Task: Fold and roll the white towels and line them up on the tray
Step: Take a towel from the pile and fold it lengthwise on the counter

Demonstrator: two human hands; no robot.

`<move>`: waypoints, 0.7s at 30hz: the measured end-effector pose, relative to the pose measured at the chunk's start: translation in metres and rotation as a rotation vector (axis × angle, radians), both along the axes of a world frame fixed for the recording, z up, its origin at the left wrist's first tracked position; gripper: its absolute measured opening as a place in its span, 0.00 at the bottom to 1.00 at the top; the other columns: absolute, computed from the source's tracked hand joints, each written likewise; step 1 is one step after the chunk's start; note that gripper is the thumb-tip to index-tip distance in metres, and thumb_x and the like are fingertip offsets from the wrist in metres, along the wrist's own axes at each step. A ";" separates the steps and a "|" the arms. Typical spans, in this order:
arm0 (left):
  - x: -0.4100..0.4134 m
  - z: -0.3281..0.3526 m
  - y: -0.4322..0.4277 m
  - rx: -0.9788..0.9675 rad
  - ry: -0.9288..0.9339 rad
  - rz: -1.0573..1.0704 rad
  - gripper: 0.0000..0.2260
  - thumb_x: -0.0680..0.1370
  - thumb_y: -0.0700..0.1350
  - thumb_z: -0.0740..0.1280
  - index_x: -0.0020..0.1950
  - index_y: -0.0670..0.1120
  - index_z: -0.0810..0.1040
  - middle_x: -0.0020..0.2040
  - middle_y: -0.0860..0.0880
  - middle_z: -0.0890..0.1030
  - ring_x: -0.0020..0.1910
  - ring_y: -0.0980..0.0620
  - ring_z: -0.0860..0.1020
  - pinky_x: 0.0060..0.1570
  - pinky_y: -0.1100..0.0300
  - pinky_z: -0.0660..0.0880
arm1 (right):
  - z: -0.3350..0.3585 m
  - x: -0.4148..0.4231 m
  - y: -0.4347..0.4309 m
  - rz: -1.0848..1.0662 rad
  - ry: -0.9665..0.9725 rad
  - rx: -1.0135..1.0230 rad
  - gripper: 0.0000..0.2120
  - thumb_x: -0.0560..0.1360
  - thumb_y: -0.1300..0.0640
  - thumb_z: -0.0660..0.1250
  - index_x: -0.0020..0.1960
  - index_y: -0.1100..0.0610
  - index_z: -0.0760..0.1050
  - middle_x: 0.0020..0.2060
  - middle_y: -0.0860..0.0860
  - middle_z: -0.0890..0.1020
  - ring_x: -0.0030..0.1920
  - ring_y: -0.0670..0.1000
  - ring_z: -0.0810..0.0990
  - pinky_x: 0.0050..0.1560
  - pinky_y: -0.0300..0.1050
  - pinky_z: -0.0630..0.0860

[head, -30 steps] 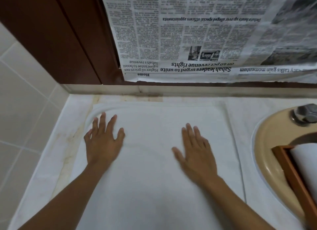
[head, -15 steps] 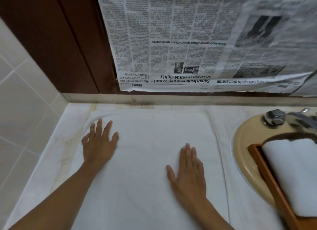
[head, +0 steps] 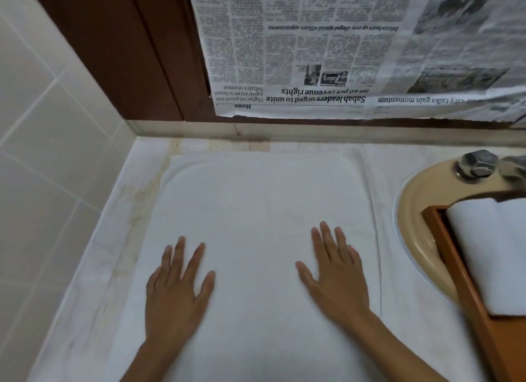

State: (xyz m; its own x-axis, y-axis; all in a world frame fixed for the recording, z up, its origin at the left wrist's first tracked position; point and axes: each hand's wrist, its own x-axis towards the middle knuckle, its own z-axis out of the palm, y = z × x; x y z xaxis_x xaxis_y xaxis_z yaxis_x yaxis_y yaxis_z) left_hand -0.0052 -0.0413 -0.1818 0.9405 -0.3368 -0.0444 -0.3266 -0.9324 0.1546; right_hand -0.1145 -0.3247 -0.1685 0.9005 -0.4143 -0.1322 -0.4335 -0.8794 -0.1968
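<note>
Now both palms down on towel [head: 256, 211], L hand [head: 176, 293] & R hand [head: 337, 276] fingers straight, released

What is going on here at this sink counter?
A person lays both hands flat on a white towel spread on the counter: the left hand and the right hand, fingers straight. The towel is not yet folded or rolled. To the right, a wooden tray lies over the sink and already holds rolled towels.
</note>
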 end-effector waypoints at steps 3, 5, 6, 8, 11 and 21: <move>-0.001 0.004 -0.003 0.011 0.014 0.008 0.28 0.78 0.66 0.48 0.78 0.62 0.57 0.81 0.55 0.50 0.80 0.51 0.49 0.71 0.50 0.58 | 0.004 -0.024 -0.028 -0.057 0.027 -0.033 0.36 0.77 0.32 0.41 0.79 0.47 0.35 0.78 0.43 0.36 0.76 0.45 0.31 0.76 0.45 0.39; -0.002 0.004 -0.004 0.004 0.020 0.017 0.28 0.78 0.66 0.48 0.78 0.61 0.58 0.81 0.54 0.50 0.80 0.51 0.50 0.71 0.49 0.58 | 0.003 -0.027 -0.046 -0.129 0.039 -0.043 0.38 0.77 0.32 0.40 0.80 0.50 0.37 0.78 0.45 0.38 0.77 0.45 0.34 0.76 0.46 0.42; -0.003 0.005 -0.004 -0.001 0.021 0.019 0.28 0.78 0.66 0.49 0.78 0.61 0.59 0.81 0.54 0.50 0.80 0.51 0.50 0.71 0.49 0.58 | 0.002 -0.026 -0.054 -0.155 0.040 -0.047 0.38 0.77 0.32 0.40 0.80 0.51 0.38 0.79 0.46 0.39 0.78 0.45 0.36 0.76 0.47 0.44; -0.003 0.006 -0.003 -0.002 0.018 0.025 0.29 0.78 0.66 0.48 0.78 0.61 0.59 0.81 0.55 0.50 0.80 0.51 0.50 0.71 0.49 0.57 | 0.000 -0.021 -0.067 -0.212 0.055 -0.064 0.38 0.78 0.33 0.40 0.80 0.53 0.40 0.79 0.48 0.41 0.78 0.47 0.38 0.77 0.49 0.45; -0.001 0.008 -0.005 0.003 0.033 0.026 0.29 0.78 0.67 0.48 0.78 0.62 0.57 0.81 0.55 0.48 0.80 0.52 0.48 0.71 0.49 0.57 | 0.008 -0.011 -0.058 -0.433 0.065 -0.050 0.38 0.80 0.36 0.46 0.80 0.60 0.43 0.79 0.56 0.44 0.79 0.54 0.42 0.77 0.53 0.44; 0.002 0.007 -0.004 0.004 0.025 0.029 0.29 0.78 0.66 0.47 0.79 0.60 0.55 0.81 0.54 0.47 0.80 0.51 0.46 0.73 0.47 0.56 | -0.003 -0.045 0.059 -0.130 -0.071 0.064 0.36 0.79 0.37 0.48 0.80 0.56 0.49 0.80 0.49 0.49 0.79 0.49 0.44 0.75 0.47 0.47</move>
